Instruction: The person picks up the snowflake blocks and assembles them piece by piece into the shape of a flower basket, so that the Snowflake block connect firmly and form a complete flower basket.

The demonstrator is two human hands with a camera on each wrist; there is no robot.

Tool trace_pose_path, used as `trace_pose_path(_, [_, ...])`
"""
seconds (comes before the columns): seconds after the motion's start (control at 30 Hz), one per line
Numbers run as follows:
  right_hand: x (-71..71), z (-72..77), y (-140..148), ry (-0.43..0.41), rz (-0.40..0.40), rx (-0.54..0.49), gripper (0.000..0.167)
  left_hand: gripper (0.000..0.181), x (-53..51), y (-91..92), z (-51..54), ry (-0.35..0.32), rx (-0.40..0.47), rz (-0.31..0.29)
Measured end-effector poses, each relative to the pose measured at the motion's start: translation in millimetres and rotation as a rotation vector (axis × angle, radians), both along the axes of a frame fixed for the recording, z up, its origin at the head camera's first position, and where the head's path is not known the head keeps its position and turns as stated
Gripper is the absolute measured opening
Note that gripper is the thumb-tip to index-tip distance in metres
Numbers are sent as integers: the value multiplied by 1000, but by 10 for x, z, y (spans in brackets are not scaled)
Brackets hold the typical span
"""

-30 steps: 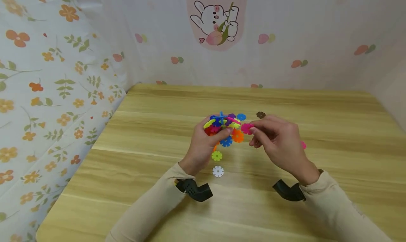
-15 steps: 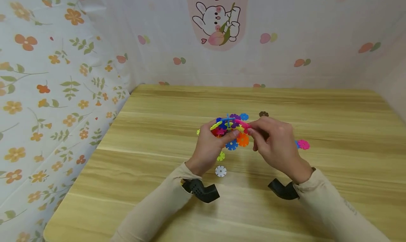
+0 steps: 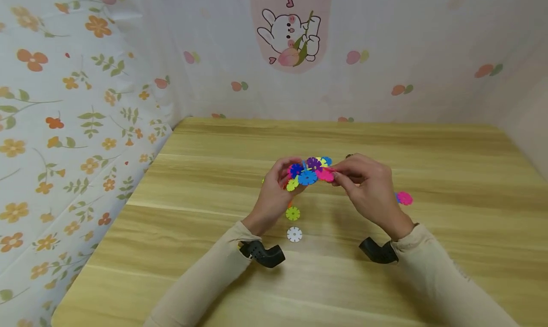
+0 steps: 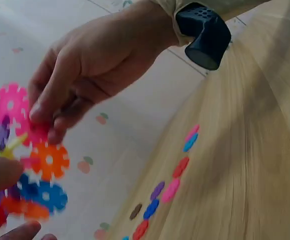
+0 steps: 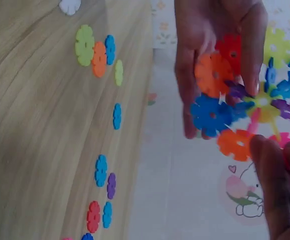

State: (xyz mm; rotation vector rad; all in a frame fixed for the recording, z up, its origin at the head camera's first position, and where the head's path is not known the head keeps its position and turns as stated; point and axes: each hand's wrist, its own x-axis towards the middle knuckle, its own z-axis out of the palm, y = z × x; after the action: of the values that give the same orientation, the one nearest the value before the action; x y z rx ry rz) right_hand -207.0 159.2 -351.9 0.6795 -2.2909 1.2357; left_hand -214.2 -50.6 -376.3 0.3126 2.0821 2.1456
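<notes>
My left hand (image 3: 275, 197) grips a cluster of interlocked plastic snowflake discs (image 3: 307, 177), notched round pieces in blue, purple, yellow, orange, red and pink. Its thumb presses near a yellow disc (image 5: 262, 107) in the right wrist view. On the cluster's right side, my right hand (image 3: 371, 186) pinches a pink snowflake disc (image 3: 326, 174) between thumb and forefinger. That pink disc touches the cluster; whether its notch is fully slotted in cannot be seen. An orange disc (image 4: 50, 161) and a blue disc (image 4: 47, 196) stick out of the cluster in the left wrist view.
Loose discs lie on the wooden table (image 3: 205, 184): a white one (image 3: 294, 234) and a yellow-green one (image 3: 293, 213) in front, a pink one (image 3: 404, 198) beyond the right hand. Several more spread across it (image 5: 101, 170). A floral curtain (image 3: 205, 41) stands behind.
My right hand has brought the pink disc leftward against the cluster. My left hand has turned the cluster, so a blue disc now faces the head camera and the orange one is hidden there.
</notes>
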Motion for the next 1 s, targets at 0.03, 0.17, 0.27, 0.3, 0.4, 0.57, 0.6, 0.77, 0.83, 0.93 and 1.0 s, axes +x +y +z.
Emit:
trace_pose_path(0.03, [6,-10,-4,46,-21,-25,11,59,0,-28,-17,-8,-14,-6])
trace_pose_path(0.17, [20,-47,2,184,-98,-77,11,48,-10,-174,-91,-150,-3,-73])
trace_pose_path(0.27, [46,-98,0,242,-118,-80,15,40,-5,-235,-113,-355,191,-215])
trace_pose_path(0.3, [58,-120,-3,265,-117,-75,17,44,-3,-227,-109,-411,270,-275])
trace_pose_path(0.4, [80,-173,-15,337,-76,-81,9,48,4,-155,-87,-498,485,-418])
trace_pose_path(0.57, [73,-208,-12,366,48,-98,27,22,14,-99,-89,-436,597,-374])
trace_pose_path(0.6, [74,-214,-6,350,62,-97,20,20,21,-104,-92,-419,601,-354])
trace_pose_path(0.77, [100,-236,47,263,68,-78,32,21,48,-109,-86,-358,619,-325])
trace_pose_path(0.83, [107,-236,61,245,62,-57,38,18,51,-98,-72,-356,635,-316])
trace_pose_path(0.93, [99,-224,87,248,61,12,39,14,46,-82,-50,-346,636,-289])
trace_pose_path(1.0, [83,-202,137,218,88,67,39,14,32,-80,-44,-342,618,-259])
